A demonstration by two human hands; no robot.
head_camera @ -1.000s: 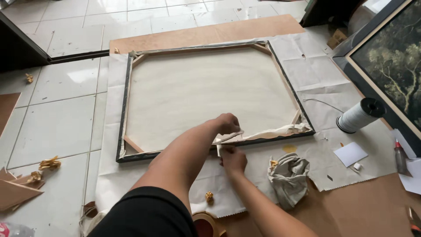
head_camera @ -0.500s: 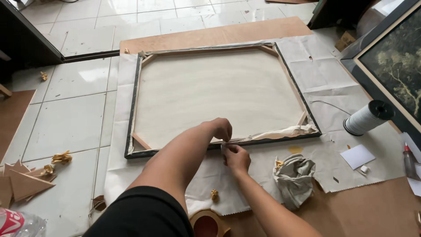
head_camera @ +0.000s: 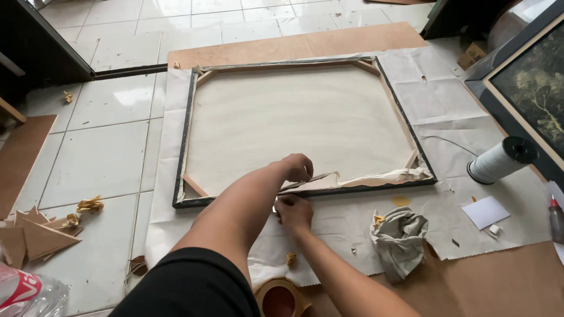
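While the frame [head_camera: 305, 126] lies face down on the floor, the left hand [head_camera: 296, 167] pinches loose canvas [head_camera: 385, 175] at its near edge; the right hand [head_camera: 294, 211] presses below, grip unclear. Pull evenly, keeping the cloth flat.

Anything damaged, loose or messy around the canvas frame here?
Yes. Canvas edge along the frame's near bar lies loose and crumpled beside both hands, left, right. A crumpled rag and yellow scraps litter the floor.
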